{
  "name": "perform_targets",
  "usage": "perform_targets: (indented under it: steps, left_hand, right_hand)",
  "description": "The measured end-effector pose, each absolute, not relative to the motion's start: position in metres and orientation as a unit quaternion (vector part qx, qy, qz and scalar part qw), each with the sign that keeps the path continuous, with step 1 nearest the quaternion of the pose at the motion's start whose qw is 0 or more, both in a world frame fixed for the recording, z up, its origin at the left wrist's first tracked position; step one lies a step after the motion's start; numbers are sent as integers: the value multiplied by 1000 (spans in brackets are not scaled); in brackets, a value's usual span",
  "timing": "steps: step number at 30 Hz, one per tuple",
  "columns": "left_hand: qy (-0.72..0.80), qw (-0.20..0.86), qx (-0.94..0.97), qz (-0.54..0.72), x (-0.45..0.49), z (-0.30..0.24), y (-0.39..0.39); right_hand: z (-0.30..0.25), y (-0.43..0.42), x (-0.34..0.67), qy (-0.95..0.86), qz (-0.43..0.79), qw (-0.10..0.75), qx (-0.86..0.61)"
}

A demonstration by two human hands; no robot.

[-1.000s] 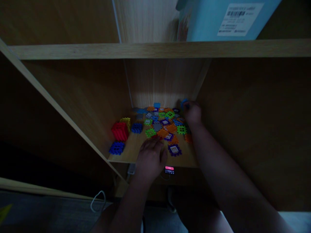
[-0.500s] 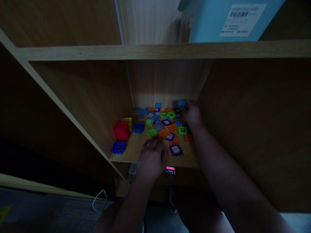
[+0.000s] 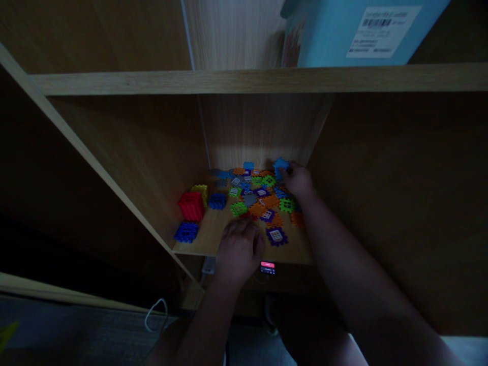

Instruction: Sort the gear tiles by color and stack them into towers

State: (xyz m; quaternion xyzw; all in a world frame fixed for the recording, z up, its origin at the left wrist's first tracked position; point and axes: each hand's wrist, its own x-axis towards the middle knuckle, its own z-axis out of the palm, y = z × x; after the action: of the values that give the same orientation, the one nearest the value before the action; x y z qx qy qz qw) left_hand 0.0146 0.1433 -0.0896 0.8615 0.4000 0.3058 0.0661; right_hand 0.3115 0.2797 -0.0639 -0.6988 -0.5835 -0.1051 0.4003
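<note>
Both my arms reach into a dim wooden cubby. Its shelf floor (image 3: 208,236) carries a heap of flat toothed plastic tiles (image 3: 259,195) in orange, green, purple, grey and blue. My right hand (image 3: 299,180) is at the back right of the heap, fingers pinched on a light blue tile (image 3: 280,165) held just above the others. My left hand (image 3: 238,249) rests near the shelf's front edge with fingers curled; a red piece shows at its fingertips. A purple tile (image 3: 275,236) lies just right of that hand.
Assembled cubes stand at the shelf's left: a red cube (image 3: 190,205), a yellow cube (image 3: 200,190) behind it, and two blue cubes (image 3: 185,232) (image 3: 217,201). A light blue box (image 3: 358,30) sits on the shelf above. A small lit device (image 3: 267,267) and a white cable (image 3: 154,315) lie below.
My right hand has shifted a little left along the back of the heap, lifting the light blue tile. My left hand has stayed put.
</note>
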Motion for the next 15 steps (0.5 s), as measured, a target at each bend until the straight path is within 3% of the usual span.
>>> perform_targets:
  steps: [7, 15]
  left_hand:
    - [399, 63, 863, 304, 14, -92, 144]
    - [397, 65, 862, 309, 14, -92, 144]
  right_hand:
    - [-65, 281, 307, -596, 1, 427, -680]
    - [-68, 281, 303, -601, 35, 431, -673]
